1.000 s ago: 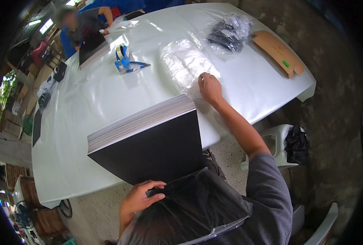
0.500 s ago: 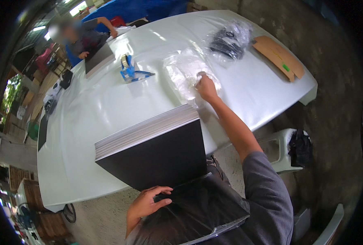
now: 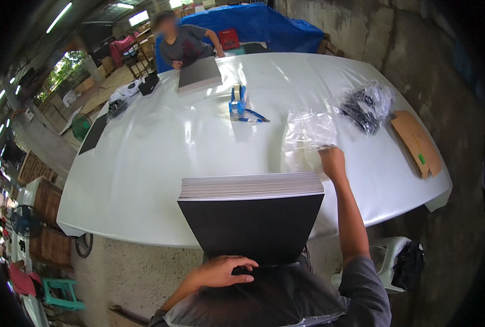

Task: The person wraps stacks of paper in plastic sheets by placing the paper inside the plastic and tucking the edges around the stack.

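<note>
A thick stack of thin boards [image 3: 250, 223] with a black face and pale layered edges stands tilted at the table's near edge. Across my lap lies a flat black piece in clear plastic [image 3: 258, 300]. On it, close to the foot of the stack, my left hand [image 3: 223, 271] rests with fingers stretched and thumb apart. Beyond the stack, my right hand [image 3: 332, 161] reaches over the table to a pile of clear plastic bags [image 3: 308, 131]. Its fingers are pinched together on the near right edge of the bags; the fingertips are partly hidden.
The white-covered table [image 3: 144, 163] carries a blue tape dispenser [image 3: 238, 103], a plastic-wrapped black bundle [image 3: 365, 109] and a brown cardboard piece [image 3: 417, 144]. Across it, a person [image 3: 190, 46] is beside another board stack [image 3: 200, 76]. A white stool [image 3: 387, 261] stands at right.
My view has swung, so the table and its things sit further right and lower. My right hand has moved from the middle of the bags to their near edge. The left hand stays on the wrapped piece.
</note>
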{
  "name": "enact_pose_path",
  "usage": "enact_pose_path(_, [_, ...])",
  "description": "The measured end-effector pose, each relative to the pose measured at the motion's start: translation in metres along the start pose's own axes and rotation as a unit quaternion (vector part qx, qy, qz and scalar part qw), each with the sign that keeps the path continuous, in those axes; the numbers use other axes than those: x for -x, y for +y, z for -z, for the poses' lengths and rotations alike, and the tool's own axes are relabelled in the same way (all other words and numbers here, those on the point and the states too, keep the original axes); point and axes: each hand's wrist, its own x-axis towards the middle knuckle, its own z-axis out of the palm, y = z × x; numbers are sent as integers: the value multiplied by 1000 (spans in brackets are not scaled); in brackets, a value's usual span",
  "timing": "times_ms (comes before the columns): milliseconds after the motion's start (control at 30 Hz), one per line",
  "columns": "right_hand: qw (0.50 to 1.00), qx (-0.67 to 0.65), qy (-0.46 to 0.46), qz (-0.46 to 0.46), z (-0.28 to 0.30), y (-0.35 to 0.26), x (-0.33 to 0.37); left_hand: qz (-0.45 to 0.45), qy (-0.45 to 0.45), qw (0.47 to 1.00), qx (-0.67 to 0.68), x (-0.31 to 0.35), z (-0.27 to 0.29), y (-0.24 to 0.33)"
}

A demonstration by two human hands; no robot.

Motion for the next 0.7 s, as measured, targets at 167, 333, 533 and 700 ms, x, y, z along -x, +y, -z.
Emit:
enact_pose_path(167, [969,-13,42,244,-33,9,15,42,-17,999,26,1,3,-2])
enact_pose_path(333, [962,48,21,266,-52,28,-4,-28,-4,999,26,-6,-4,-19])
enact_pose_path(533, [930,289,-43,224,-53,44,-55,9,-25,998,57,-12,-2,-20])
enact_pose_path(700, [918,-339,-190,-81,-10,3,-23,-8,-10,998,66,-8,-7,-27])
